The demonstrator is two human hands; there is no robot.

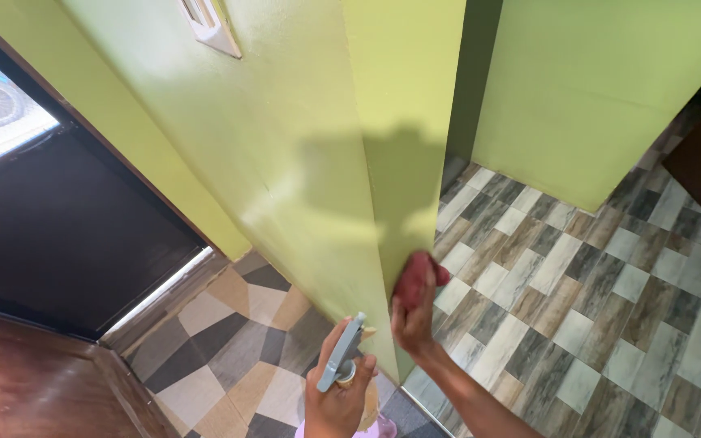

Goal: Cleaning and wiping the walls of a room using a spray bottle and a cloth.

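The right hand [413, 318] presses a red cloth [418, 280] against the green wall's corner [383, 243] while the left hand [336, 397], beside it, grips a spray bottle [342, 353], whose mist could wet the floor [578, 308].

Two bare hands and forearms.
The left hand [336, 401] and right hand [412, 318] wear no gloves, rings or watch; no sleeves reach the forearms.

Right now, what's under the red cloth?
The red cloth is pressed on the green wall's corner by the right hand. The paint beneath it is covered, so its state can't be seen.
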